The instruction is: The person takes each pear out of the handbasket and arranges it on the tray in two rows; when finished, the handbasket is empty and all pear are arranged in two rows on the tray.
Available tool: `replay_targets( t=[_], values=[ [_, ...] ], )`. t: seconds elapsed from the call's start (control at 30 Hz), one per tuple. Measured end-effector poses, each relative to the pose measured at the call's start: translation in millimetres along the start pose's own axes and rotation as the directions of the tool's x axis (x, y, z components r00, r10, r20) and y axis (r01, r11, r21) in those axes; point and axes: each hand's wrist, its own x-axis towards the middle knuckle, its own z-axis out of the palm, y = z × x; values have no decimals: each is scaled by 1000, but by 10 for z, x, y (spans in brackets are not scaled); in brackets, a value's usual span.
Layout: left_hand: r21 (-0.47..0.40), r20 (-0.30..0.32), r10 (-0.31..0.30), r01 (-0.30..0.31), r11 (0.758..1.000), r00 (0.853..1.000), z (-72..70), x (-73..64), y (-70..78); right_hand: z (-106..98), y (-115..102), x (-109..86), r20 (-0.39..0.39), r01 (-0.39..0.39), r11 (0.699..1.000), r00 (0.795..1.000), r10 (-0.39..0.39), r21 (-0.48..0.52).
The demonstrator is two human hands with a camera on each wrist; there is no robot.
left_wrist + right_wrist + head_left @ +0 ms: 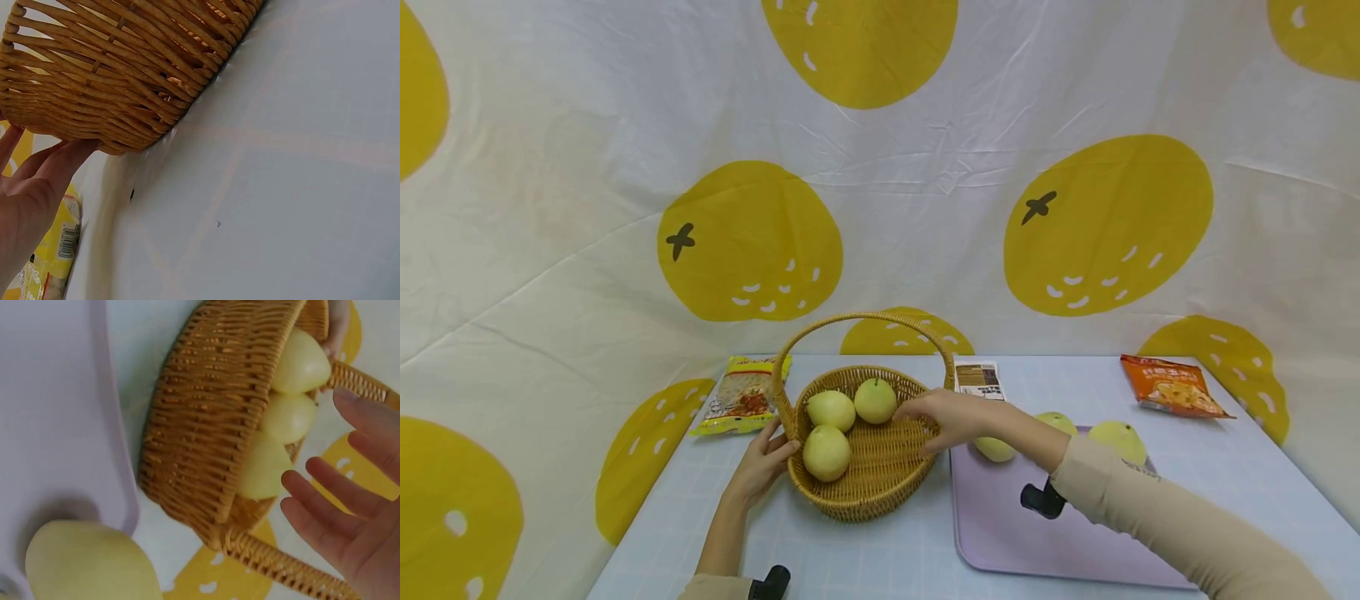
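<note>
Right of your empty, spread right hand (942, 415): a round yellow-green pear (995, 451), rectangular lilac tray's (1000, 525) far-left corner; left hand (758, 471) touching brown wicker basket (883, 458), grip unclear.

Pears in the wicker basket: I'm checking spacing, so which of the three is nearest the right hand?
The rear-right pear, beside the right hand in the head view; the rear-left pear and front pear lie farther left.

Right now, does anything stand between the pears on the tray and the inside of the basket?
Yes: for those pears, the side wall of the basket, next to the tray. In the head view, the right hand also crosses that side, and the handle arches over the opening.
</note>
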Motion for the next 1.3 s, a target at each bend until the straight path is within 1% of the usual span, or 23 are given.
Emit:
replay_targets(
  t=[0.13,0.23,0.37,0.57,0.77,0.87,1.1,1.17,1.3],
  values=[
    [0,7,5,-5,1000,1000,0,0,8,90,0,135,26,-13,1000,1000,13,1],
    [1,14,9,-9,1000,1000,-4,-2,11,131,-17,237,43,-16,999,999,18,-51],
    [-1,13,7,-7,1000,1000,-8,-2,10,153,-72,369,60,-7,995,998,13,-97],
    [4,4,7,-7,1000,1000,0,10,7,199,-187,532,104,-62,991,992,74,-118],
    [3,-5,2,-2,1000,1000,6,2,-2,304,-269,714,115,-27,985,992,47,-171],
    [3,1,5,-5,1000,1000,5,-6,-5,373,-313,790,137,-23,983,989,48,-184],
    [2,16,14,-14,1000,1000,0,-17,5,531,-392,908,186,-64,969,976,111,-240],
    [0,21,15,-15,1000,1000,-2,-17,9,558,-407,923,191,-77,962,973,129,-260],
    [-2,18,10,-10,1000,1000,-4,-13,6,588,-417,963,181,-120,958,969,170,-259]
  ],
)
